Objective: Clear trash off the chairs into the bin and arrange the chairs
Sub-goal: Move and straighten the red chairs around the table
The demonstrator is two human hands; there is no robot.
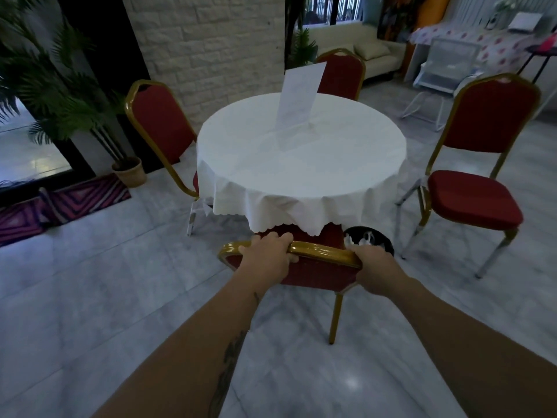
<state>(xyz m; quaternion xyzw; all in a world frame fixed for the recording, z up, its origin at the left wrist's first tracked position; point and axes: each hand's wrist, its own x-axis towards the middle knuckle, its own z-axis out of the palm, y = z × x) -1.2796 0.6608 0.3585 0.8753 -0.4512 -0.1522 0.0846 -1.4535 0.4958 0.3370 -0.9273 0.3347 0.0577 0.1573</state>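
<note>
Both hands hold the gold top rail of the near chair [313, 271]: the left grip [269, 254] and the right grip [373, 267] are each clenched on it. Its seat is tucked under the round white-clothed surface [301, 164], with the black bin [373, 238] just beside it on the right.

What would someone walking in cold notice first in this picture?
Probably the round table under a white cloth at centre, with a tall white card standing on it. Next, the two bare hands, left hand and right hand, gripping the gold top rail of the near red padded chair tucked at the table's front edge. Three more red chairs ring the table, and a black bin sits on the floor just right of the held chair.
</note>
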